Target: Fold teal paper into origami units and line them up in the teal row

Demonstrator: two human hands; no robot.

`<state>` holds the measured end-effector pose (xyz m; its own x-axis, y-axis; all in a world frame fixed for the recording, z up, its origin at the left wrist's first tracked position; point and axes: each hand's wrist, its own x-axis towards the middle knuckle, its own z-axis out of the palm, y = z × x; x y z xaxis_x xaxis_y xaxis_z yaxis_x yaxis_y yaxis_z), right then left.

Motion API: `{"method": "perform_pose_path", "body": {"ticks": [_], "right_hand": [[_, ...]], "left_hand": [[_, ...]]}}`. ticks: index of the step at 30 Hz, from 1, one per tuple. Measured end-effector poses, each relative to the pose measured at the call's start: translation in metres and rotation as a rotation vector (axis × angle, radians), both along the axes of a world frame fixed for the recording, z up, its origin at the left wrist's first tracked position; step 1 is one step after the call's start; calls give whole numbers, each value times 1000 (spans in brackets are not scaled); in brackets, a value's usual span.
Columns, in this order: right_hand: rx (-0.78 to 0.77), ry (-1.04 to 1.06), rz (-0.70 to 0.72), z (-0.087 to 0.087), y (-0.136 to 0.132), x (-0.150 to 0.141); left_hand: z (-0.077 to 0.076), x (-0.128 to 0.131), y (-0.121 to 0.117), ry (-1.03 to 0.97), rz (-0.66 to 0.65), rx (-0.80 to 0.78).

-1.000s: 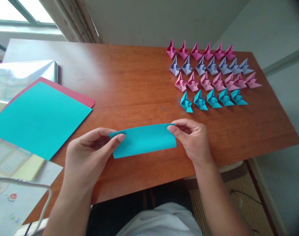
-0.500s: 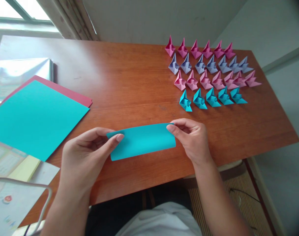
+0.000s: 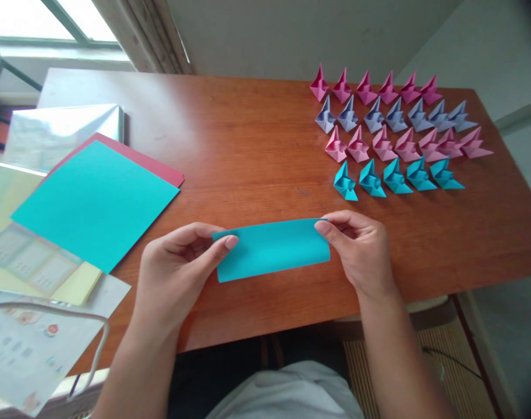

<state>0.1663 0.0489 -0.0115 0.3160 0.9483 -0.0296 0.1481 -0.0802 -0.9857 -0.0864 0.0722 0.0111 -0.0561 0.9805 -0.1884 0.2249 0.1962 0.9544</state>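
A turquoise sheet of paper (image 3: 274,249), curved over into a narrow band, is held up in front of me above the table. My left hand (image 3: 184,256) pinches its left end between thumb and fingers. At the upper right corner, my right hand (image 3: 357,247) grips it the same way, thumb on the near face. The paper's lower edge hangs free, bowed toward me. Beyond my right hand stands a row of turquoise folded paper pieces (image 3: 395,176), closest to me among several rows.
Behind them are rows of light pink (image 3: 383,144), lilac (image 3: 374,116) and dark pink folded pieces (image 3: 365,89). Left lie a large turquoise sheet (image 3: 97,203) over a red one (image 3: 132,160), a shiny packet (image 3: 64,131), printed papers (image 3: 34,343) and a bent metal tube (image 3: 51,312). The wooden table (image 3: 230,145) carries everything.
The view has swung a little left, so the things on the table appear farther right. Both hands keep their pinch on the turquoise paper, whose shape looks nearly the same.
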Motion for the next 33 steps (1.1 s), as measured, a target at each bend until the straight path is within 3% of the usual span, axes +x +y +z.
{"method": "perform_pose_path", "body": {"ticks": [16,33], "right_hand": [[1,-8,-68,-11,-6,5],[-11,7,-66,-9,-5,4]], "left_hand": [[8,4,-2,-183,8,-57],[9,5,-3,-35,36,-54]]}}
